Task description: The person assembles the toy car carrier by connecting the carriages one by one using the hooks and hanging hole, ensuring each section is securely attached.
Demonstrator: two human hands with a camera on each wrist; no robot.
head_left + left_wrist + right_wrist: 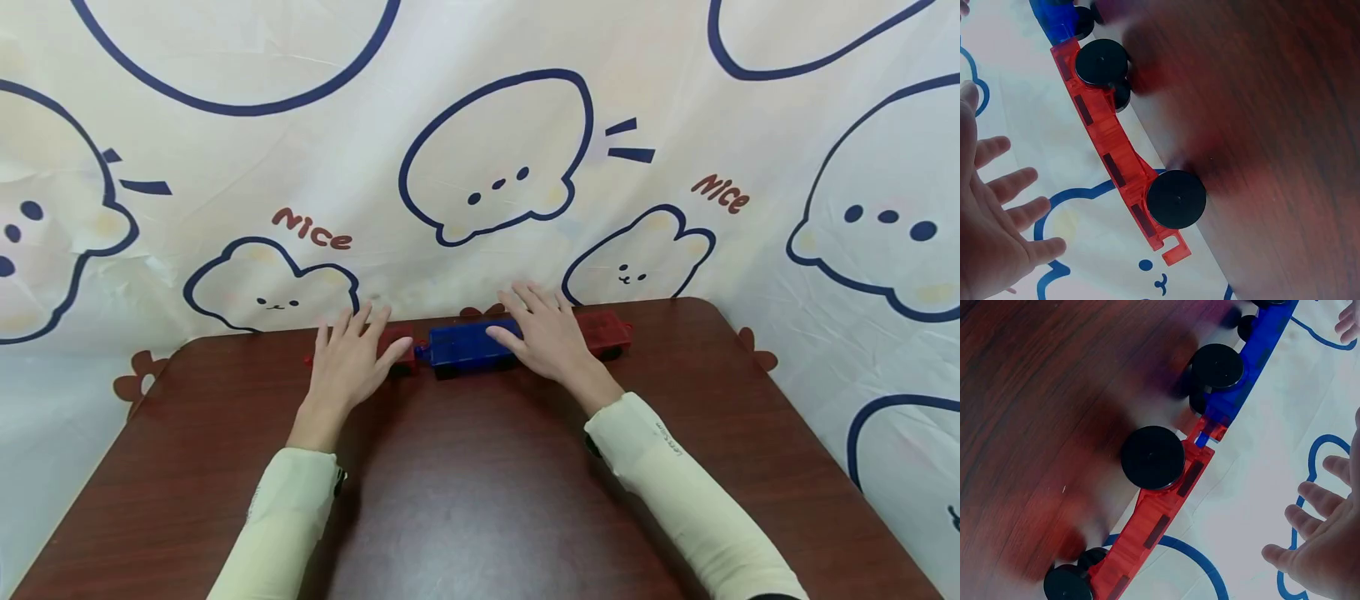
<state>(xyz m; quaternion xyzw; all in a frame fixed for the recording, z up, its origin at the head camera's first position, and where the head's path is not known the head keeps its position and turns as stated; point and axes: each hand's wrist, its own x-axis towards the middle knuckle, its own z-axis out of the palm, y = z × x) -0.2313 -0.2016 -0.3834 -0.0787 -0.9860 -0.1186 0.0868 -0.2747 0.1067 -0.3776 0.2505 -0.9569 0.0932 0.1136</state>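
Note:
Near the table's far edge stands a row of toy train cars: a blue car in the middle, a red car on the right and another red car on the left, partly hidden by a hand. My left hand is over the left red car, fingers spread. My right hand is above the joint of the blue and right red cars, fingers extended. In the wrist views, the left hand and right hand show apart from the red cars, which have black wheels.
A brown wooden table lies below the cars. Behind it hangs a white cloth with blue-outlined cartoon shapes, meeting the table's far edge.

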